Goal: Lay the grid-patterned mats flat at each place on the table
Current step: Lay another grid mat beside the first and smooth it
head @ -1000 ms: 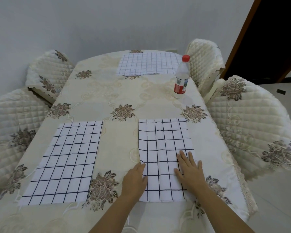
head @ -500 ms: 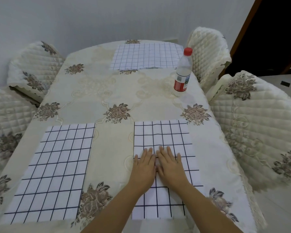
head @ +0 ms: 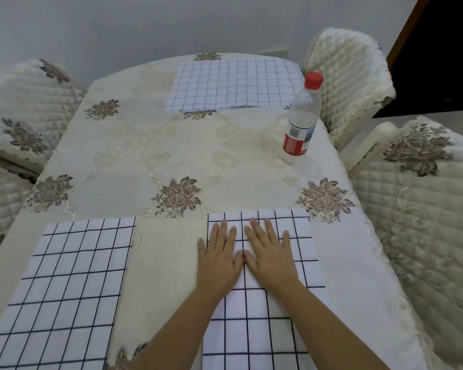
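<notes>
Flatly, hands (head: 219,259) (head: 271,259) on mat (head: 251,332), bottle label (head: 296,141) illegible

The near-right mat (head: 254,340), white with dark grid lines, is lying flat. The matching near-left mat (head: 64,289) is lying beside it, apart. The far mat (head: 233,85), finer-gridded, is lying flat opposite.

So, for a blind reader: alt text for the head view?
Left hand and right hand press flat, together, on the near-right white cloth mat with a dark grid, over a cream floral tablecloth. A near-left mat and a far mat match it; a red-capped clear plastic bottle stands by the far one.
</notes>
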`<state>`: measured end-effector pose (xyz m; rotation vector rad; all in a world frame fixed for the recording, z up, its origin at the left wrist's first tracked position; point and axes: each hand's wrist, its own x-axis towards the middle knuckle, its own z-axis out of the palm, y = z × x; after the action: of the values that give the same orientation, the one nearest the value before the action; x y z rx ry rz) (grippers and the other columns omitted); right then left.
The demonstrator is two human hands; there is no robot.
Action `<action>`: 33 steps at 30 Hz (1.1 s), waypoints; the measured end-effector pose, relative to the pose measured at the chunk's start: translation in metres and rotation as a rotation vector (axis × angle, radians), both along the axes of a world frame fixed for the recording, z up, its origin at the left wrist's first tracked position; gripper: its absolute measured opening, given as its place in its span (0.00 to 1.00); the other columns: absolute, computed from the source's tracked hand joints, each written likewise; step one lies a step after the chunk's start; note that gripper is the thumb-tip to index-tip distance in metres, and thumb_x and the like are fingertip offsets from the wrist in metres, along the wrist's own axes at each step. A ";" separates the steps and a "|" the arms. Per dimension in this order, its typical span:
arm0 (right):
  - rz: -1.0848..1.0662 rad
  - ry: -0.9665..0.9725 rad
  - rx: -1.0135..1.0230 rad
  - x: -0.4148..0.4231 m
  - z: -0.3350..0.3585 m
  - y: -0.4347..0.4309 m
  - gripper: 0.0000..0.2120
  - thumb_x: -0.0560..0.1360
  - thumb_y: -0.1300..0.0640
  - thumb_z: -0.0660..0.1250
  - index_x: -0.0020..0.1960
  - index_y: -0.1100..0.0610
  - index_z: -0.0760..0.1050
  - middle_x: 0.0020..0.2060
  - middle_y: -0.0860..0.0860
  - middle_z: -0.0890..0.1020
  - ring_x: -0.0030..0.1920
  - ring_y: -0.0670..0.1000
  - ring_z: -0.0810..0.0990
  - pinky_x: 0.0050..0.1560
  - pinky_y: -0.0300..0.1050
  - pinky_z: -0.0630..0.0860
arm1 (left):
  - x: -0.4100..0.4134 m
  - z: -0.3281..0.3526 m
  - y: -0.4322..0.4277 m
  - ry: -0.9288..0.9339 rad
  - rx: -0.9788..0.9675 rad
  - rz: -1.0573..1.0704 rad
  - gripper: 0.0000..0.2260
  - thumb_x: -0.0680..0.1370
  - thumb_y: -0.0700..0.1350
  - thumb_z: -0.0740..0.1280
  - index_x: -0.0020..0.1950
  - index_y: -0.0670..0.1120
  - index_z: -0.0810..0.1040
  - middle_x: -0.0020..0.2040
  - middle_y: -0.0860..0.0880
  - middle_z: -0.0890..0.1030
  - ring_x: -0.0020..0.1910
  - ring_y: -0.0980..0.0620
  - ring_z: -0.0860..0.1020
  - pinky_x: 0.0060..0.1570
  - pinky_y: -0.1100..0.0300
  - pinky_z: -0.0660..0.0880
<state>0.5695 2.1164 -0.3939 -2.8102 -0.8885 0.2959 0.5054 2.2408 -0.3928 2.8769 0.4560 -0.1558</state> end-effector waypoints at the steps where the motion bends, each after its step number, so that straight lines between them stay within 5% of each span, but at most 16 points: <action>1: 0.006 -0.020 0.003 0.006 -0.002 0.002 0.29 0.79 0.42 0.39 0.67 0.52 0.70 0.68 0.49 0.71 0.69 0.53 0.61 0.59 0.65 0.68 | 0.007 -0.001 0.003 -0.001 0.017 0.016 0.24 0.74 0.54 0.54 0.66 0.46 0.73 0.68 0.44 0.73 0.65 0.44 0.72 0.54 0.38 0.72; 5: 0.019 -0.060 0.082 0.028 -0.008 0.004 0.28 0.76 0.42 0.48 0.72 0.52 0.62 0.73 0.47 0.62 0.73 0.51 0.52 0.66 0.64 0.56 | 0.024 -0.003 0.018 -0.038 0.034 0.065 0.28 0.74 0.56 0.49 0.72 0.45 0.65 0.73 0.46 0.64 0.72 0.45 0.63 0.62 0.37 0.64; 10: -0.078 -0.072 0.024 0.060 -0.006 -0.018 0.33 0.72 0.40 0.38 0.75 0.48 0.50 0.75 0.44 0.49 0.75 0.51 0.47 0.71 0.61 0.49 | 0.022 -0.008 0.043 -0.052 0.010 0.126 0.34 0.72 0.59 0.35 0.76 0.48 0.48 0.76 0.53 0.44 0.76 0.53 0.44 0.71 0.43 0.47; 12: -0.149 -0.065 0.004 0.071 -0.008 -0.036 0.35 0.70 0.39 0.33 0.75 0.47 0.45 0.75 0.44 0.45 0.76 0.51 0.44 0.71 0.59 0.47 | 0.017 -0.008 0.051 -0.056 0.012 0.152 0.34 0.72 0.58 0.35 0.76 0.48 0.48 0.76 0.53 0.46 0.76 0.53 0.45 0.71 0.43 0.48; 17: -0.308 -0.081 0.013 0.076 -0.003 -0.074 0.33 0.72 0.43 0.34 0.75 0.50 0.51 0.75 0.46 0.52 0.75 0.51 0.49 0.70 0.58 0.50 | 0.001 -0.010 0.057 -0.154 0.005 0.184 0.30 0.75 0.53 0.39 0.75 0.45 0.57 0.76 0.50 0.55 0.75 0.49 0.54 0.68 0.39 0.55; 19: -0.383 -0.028 0.034 0.072 0.000 -0.077 0.27 0.77 0.46 0.39 0.75 0.52 0.50 0.75 0.46 0.51 0.76 0.50 0.46 0.71 0.58 0.47 | -0.005 -0.010 0.053 -0.197 -0.042 0.232 0.31 0.75 0.53 0.39 0.74 0.42 0.59 0.76 0.46 0.56 0.75 0.47 0.54 0.69 0.39 0.54; 21: -0.465 -0.065 0.095 0.064 0.004 -0.064 0.24 0.79 0.53 0.47 0.72 0.59 0.61 0.74 0.55 0.60 0.74 0.57 0.55 0.68 0.65 0.53 | -0.002 0.000 0.039 -0.283 -0.118 0.292 0.28 0.76 0.50 0.43 0.71 0.38 0.64 0.74 0.40 0.60 0.74 0.41 0.57 0.68 0.37 0.54; 23: -0.380 -0.172 0.095 0.047 0.008 -0.035 0.23 0.73 0.54 0.51 0.62 0.64 0.72 0.64 0.62 0.73 0.67 0.63 0.67 0.58 0.71 0.65 | 0.009 0.012 0.016 -0.307 -0.154 0.184 0.23 0.76 0.44 0.49 0.67 0.38 0.68 0.69 0.38 0.68 0.69 0.38 0.66 0.63 0.37 0.61; 26: -0.076 -0.156 0.068 0.006 0.006 0.010 0.24 0.69 0.54 0.63 0.63 0.59 0.68 0.61 0.56 0.77 0.64 0.59 0.72 0.54 0.64 0.73 | 0.026 0.019 -0.013 -0.171 -0.142 -0.010 0.22 0.71 0.44 0.53 0.64 0.41 0.70 0.65 0.44 0.75 0.62 0.45 0.76 0.50 0.42 0.77; 28: -0.013 -0.111 0.105 -0.014 0.001 0.018 0.28 0.68 0.54 0.67 0.66 0.57 0.65 0.64 0.53 0.75 0.67 0.56 0.70 0.62 0.58 0.69 | 0.020 0.007 -0.017 -0.125 -0.105 -0.033 0.23 0.71 0.46 0.53 0.65 0.43 0.69 0.66 0.47 0.74 0.64 0.49 0.73 0.53 0.46 0.77; 31: -0.070 -0.131 0.111 -0.020 -0.006 0.002 0.24 0.75 0.50 0.54 0.69 0.54 0.65 0.69 0.50 0.69 0.70 0.52 0.60 0.66 0.55 0.53 | -0.005 -0.005 -0.010 -0.143 -0.017 -0.004 0.22 0.75 0.49 0.52 0.68 0.46 0.63 0.68 0.48 0.72 0.68 0.51 0.63 0.63 0.45 0.64; 33: -0.093 -0.125 0.089 -0.016 -0.005 -0.010 0.25 0.75 0.48 0.51 0.71 0.54 0.64 0.71 0.49 0.66 0.72 0.52 0.58 0.68 0.55 0.53 | -0.016 -0.005 -0.005 -0.134 0.009 0.041 0.23 0.75 0.50 0.53 0.69 0.46 0.65 0.69 0.48 0.71 0.69 0.50 0.62 0.62 0.44 0.68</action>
<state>0.5540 2.1068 -0.3988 -2.8014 -0.7711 0.0661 0.4892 2.2362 -0.3980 2.8611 0.4899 0.0456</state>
